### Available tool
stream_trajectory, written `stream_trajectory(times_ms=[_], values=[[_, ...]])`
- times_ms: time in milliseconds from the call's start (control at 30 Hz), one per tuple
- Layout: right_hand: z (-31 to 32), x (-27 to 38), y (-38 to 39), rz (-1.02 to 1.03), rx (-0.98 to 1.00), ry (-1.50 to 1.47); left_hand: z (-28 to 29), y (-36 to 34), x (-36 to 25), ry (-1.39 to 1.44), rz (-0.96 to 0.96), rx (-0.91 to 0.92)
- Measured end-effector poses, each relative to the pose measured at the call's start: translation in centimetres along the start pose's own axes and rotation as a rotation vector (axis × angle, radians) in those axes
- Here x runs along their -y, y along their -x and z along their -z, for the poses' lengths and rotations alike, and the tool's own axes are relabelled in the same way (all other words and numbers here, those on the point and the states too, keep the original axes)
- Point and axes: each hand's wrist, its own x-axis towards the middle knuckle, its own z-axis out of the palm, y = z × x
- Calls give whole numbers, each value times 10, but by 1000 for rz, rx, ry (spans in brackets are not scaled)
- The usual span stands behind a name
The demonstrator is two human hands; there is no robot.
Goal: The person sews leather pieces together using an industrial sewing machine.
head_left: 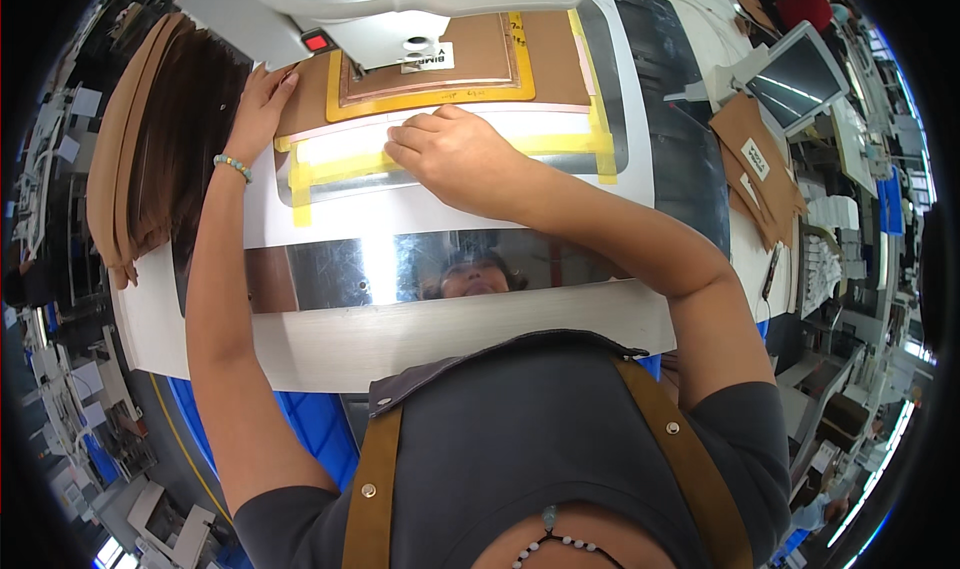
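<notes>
My left hand (262, 109) is at the left edge of a brown panel (556, 64) under the white machine head (385, 39), fingers bent and closed; what they grip, if anything, is unclear. My right hand (450, 159) has curled fingers pressed together at a pale pink strip (545, 108) along the panel's near edge; anything inside them is hidden. A yellow-edged frame (518, 79) lies on the panel. Beneath are a white sheet (350, 209) and translucent yellow tape (605, 159).
Stacked brown pieces (125, 144) stand at left. More brown pieces (760, 194) and a monitor (790, 79) are at right. A reflective metal strip (400, 259) crosses near the table's front edge (500, 334). Blue bins (310, 424) sit underneath. Another person (800, 4) is at upper right.
</notes>
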Motion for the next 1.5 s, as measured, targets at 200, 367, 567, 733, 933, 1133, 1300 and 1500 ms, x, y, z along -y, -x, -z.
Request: stream_trajectory(times_ms=[200, 367, 567, 733, 933, 1133, 1300, 1500], values=[[15, -17, 25, 1, 4, 190, -33, -6, -66, 130, 44, -58], [34, -37, 45, -72, -3, 106, -76, -19, -87, -106, -176, -312], [50, -53, 53, -82, -153, -19, -97, -30, -95, 29, -118, -333], [43, -40, 45, -29, -39, -176, -36, -29, -6, -274, 162, -375], [49, -43, 46, -204, -81, -382, 63, 55, -46, 222, 90, -625], [59, -43, 49, -324, 116, -571, 224, 277, -35, 361, 761, -909], [59, -53, 47, -386, 368, -741, 228, 498, -15, 4, 982, -969], [67, -40, 44, -513, 424, -1144, 110, 637, -13, 84, 1027, -1073]])
